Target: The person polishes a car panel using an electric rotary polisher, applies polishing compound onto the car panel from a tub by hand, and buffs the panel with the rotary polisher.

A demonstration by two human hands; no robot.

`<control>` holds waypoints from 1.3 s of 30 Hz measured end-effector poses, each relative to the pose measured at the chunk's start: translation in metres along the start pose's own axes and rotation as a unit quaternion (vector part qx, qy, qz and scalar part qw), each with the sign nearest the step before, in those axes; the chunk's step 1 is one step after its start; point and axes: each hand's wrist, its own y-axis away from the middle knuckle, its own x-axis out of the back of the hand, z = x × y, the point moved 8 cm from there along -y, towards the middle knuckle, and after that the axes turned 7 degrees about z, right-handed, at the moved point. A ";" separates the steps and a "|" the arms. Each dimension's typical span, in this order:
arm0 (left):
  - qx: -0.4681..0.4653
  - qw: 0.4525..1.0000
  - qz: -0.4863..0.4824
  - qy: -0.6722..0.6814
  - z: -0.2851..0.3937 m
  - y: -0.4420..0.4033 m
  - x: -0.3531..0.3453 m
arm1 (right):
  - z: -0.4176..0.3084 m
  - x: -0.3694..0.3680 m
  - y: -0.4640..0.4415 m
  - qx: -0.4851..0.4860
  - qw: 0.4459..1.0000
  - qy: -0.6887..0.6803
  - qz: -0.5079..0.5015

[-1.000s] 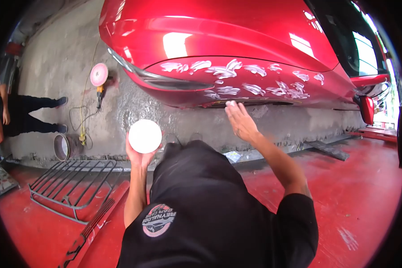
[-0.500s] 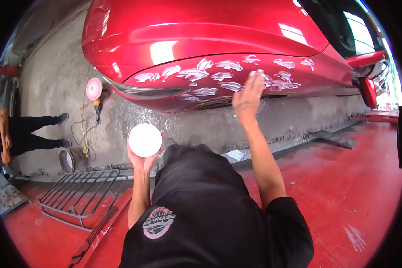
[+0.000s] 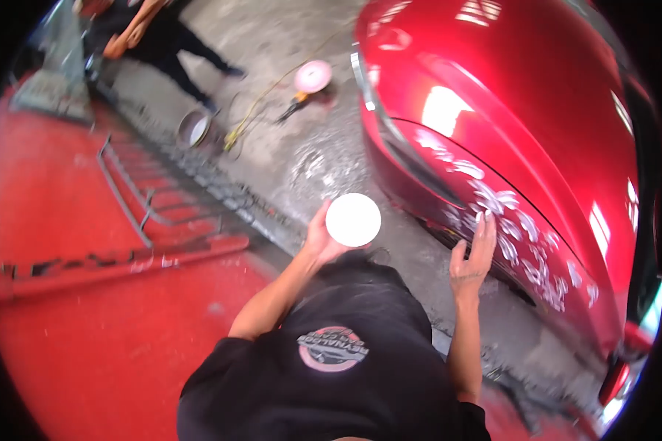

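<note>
My left hand (image 3: 318, 237) is closed around a round white container (image 3: 353, 220), held in front of my body; from above only its plain white round face shows. My right hand (image 3: 474, 253) is open, fingers stretched, at the lower side panel of a glossy red car (image 3: 544, 125). White paste shows on its fingertips. They overlap the panel's edge in view; whether they touch it I cannot tell. Streaky white smears (image 3: 496, 197) of paste run along the panel below the seam.
On the wet concrete lies a polisher with a pink pad (image 3: 313, 76), its yellow cable (image 3: 250, 121) trailing beside a bucket (image 3: 195, 128). A person (image 3: 171, 44) stands beyond. A dark metal rack (image 3: 143, 195) rests on the red floor (image 3: 125, 345) at left.
The view has turned, so the car now lies on the right. My right hand has come back from the middle smears towards the panel's lower edge. The left still holds the container.
</note>
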 end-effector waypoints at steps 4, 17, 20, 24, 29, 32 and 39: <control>-0.027 0.997 0.018 0.076 0.019 0.011 0.022 | -0.071 -0.073 0.000 -0.004 0.978 -0.168 -0.123; -0.239 0.931 0.213 0.175 0.250 0.011 0.225 | -0.144 -0.337 -0.040 -0.365 0.679 -0.535 -0.345; -0.234 0.928 0.233 0.172 0.345 -0.020 0.285 | -0.160 -0.430 -0.056 -0.437 0.626 -0.538 -0.357; -0.199 0.923 0.279 0.179 0.466 -0.106 0.419 | -0.167 -0.575 -0.061 -0.582 0.523 -0.552 -0.289; -0.103 0.913 0.371 0.133 0.559 -0.181 0.553 | -0.215 -0.719 -0.066 -0.626 0.511 -0.464 -0.362; -0.029 0.910 0.396 0.116 0.575 -0.222 0.612 | -0.247 -0.777 -0.086 -0.592 0.552 -0.400 -0.431; 0.017 0.927 0.367 0.081 0.578 -0.355 0.777 | -0.189 -0.955 -0.079 -0.588 0.556 -0.405 -0.426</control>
